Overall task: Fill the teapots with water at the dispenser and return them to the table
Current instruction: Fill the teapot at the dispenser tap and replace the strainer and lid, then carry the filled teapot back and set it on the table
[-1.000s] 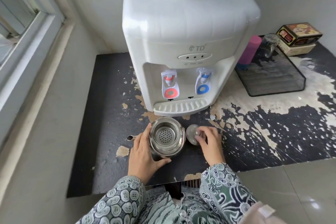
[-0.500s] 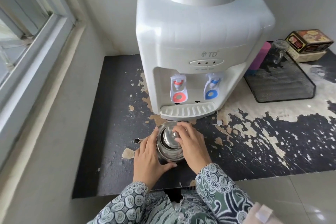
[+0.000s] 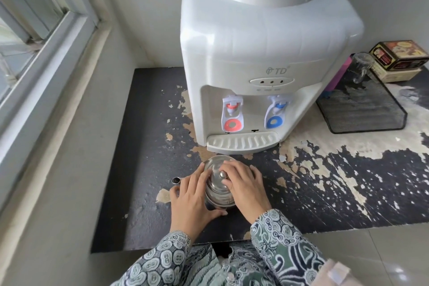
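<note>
1. While the lid [image 3: 217, 175] sits on the steel teapot [image 3: 218, 193], the step in hand looks like closing it up; the pot stands on the tabletop [image 3: 148, 146] just in front of the dispenser [image 3: 262, 58] and its drip tray [image 3: 242, 143].
2. Left hand [image 3: 191, 202] wraps the pot's side in a closed grip; right hand [image 3: 245, 186] rests over the lid with fingertips beside the knob, pressing more than clasping.
3. Next move, I judge, calls for a firm hold and a level lift, since a filled pot could spill at the spout [image 3: 175, 180]; whether water is inside cannot be told.
4. Black coating on the tabletop is badly peeled; a mesh tray [image 3: 362, 111], glass mug [image 3: 362, 65] and boxes [image 3: 399, 58] sit to the right; a window frame [image 3: 46, 49] runs along the left.
</note>
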